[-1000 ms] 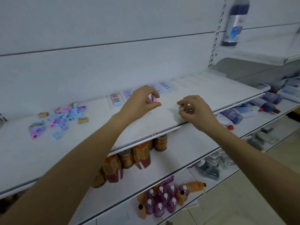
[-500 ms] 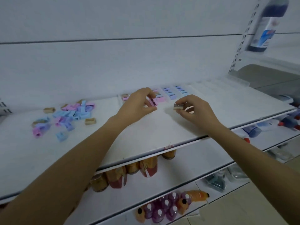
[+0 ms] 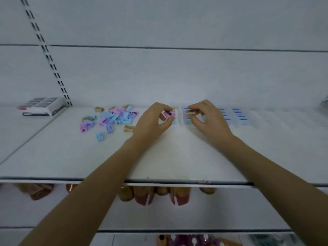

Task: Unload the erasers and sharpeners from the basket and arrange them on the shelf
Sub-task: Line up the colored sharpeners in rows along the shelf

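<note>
Both hands are up at the middle of the frame, near the back of the white shelf (image 3: 177, 157).

The left hand (image 3: 152, 121) pinches a pink sharpener (image 3: 169, 113) between its thumb and fingertips. The sharpener lies on its side. Its long side runs left to right across the frame, and a dark spot shows on the face turned toward us.

The right hand (image 3: 210, 119) pinches a tan sharpener (image 3: 190, 112) the same way. It is also long from left to right, and it sits just above a blue piece on the shelf. The picture is too blurry to tell which way its hole points.

The two held sharpeners are near each other but do not touch.

Left of the hands is a loose pile of sharpeners (image 3: 110, 118) in blue, pink, purple and tan, pointing every which way. Right of the hands are neat rows of blue sharpeners (image 3: 237, 116), running from the back toward the front.

In the upper left of the frame a grey and white box (image 3: 42, 105) lies flat. On the lower shelf (image 3: 106, 215) stand brown jars (image 3: 159, 194).
</note>
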{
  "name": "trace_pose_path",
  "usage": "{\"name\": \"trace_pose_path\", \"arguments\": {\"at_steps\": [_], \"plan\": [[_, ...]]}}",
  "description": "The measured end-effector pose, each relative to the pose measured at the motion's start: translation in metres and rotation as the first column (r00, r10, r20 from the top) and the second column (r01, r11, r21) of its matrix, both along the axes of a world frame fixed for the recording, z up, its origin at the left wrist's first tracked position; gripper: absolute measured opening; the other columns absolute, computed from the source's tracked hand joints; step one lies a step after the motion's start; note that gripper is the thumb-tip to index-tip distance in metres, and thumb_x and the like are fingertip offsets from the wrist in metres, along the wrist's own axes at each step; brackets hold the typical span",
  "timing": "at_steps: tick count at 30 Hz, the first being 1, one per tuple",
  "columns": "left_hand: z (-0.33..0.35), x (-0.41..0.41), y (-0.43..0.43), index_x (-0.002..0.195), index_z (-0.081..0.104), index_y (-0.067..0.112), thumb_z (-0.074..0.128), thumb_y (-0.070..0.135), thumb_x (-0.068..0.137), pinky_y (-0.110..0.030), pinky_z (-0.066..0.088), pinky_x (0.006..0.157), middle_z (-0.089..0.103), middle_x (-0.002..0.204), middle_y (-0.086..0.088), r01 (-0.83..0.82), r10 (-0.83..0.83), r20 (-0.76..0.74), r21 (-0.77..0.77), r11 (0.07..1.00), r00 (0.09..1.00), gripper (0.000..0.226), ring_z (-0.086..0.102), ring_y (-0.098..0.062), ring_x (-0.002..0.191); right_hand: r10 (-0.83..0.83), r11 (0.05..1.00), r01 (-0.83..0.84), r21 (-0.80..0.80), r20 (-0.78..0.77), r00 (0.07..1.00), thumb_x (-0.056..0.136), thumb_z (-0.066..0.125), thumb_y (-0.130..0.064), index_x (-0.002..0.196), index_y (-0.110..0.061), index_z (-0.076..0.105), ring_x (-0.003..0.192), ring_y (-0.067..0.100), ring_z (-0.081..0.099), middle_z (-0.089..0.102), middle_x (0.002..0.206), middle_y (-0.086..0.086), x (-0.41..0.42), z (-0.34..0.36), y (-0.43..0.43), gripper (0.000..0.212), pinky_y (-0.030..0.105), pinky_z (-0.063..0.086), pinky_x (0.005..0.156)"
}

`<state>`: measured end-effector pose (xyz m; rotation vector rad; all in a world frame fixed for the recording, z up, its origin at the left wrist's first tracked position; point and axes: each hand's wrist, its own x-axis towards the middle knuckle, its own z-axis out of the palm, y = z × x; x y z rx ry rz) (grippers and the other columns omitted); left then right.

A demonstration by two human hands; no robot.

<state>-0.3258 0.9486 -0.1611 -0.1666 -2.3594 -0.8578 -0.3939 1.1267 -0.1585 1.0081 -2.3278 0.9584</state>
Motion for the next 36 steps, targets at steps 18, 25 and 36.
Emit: {"name": "trace_pose_path", "arguments": {"at_steps": [18, 25, 36], "plan": [[-0.011, -0.023, -0.001, 0.08, 0.061, 0.005, 0.068, 0.02, 0.081, -0.024, 0.031, 0.067, 0.058, 0.08, -0.004, -0.009, 0.032, 0.062, -0.33, 0.944, 0.998, 0.017, 0.05, -0.024, 0.082, -0.046, 0.991, 0.043, 0.126, 0.025, 0.999, 0.081, 0.065, -0.012, 0.086, -0.008, 0.066, 0.098, 0.024, 0.051, 0.066, 0.091, 0.004, -0.008, -0.016, 0.011, 0.006, 0.02, 0.029, 0.078], [-0.016, -0.025, -0.005, 0.082, 0.065, 0.007, 0.057, 0.03, 0.085, -0.025, 0.034, 0.069, 0.066, 0.083, -0.007, -0.025, 0.041, 0.036, -0.383, 0.924, 0.999, 0.025, 0.05, -0.018, 0.086, -0.06, 0.991, 0.054, 0.12, 0.045, 0.997, 0.081, 0.067, -0.014, 0.083, -0.007, 0.067, 0.098, 0.025, 0.051, 0.065, 0.09, 0.005, -0.01, -0.017, 0.009, 0.007, 0.02, 0.029, 0.08], [-0.021, -0.028, -0.01, 0.073, 0.064, 0.013, 0.043, 0.035, 0.079, -0.022, 0.033, 0.069, 0.064, 0.077, -0.003, -0.04, 0.018, -0.059, -0.394, 0.918, 0.998, 0.031, 0.043, -0.012, 0.08, -0.06, 0.983, 0.063, 0.175, -0.02, 0.998, 0.077, 0.066, -0.006, 0.078, -0.006, 0.069, 0.09, 0.03, 0.056, 0.067, 0.084, 0.008, -0.01, -0.017, 0.008, 0.003, 0.024, 0.031, 0.082]]}}
